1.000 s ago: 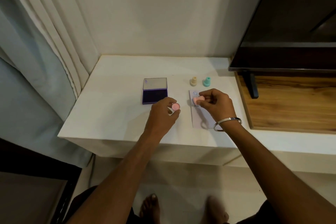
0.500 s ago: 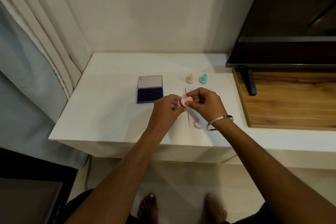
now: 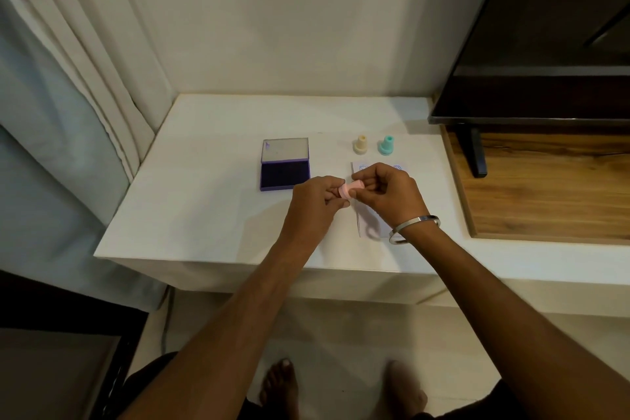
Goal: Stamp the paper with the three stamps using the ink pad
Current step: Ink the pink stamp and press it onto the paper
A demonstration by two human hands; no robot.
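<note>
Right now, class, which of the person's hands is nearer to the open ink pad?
Left. The left hand sits just beside the ink pad's near right corner, gripping the pink stamp. The right hand grips it too, farther right, over the paper.

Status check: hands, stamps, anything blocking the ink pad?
Both hands, left hand and right hand, hold the pink stamp above the paper. Yellow stamp, teal stamp standing untouched. Ink pad open, unobstructed.
</note>
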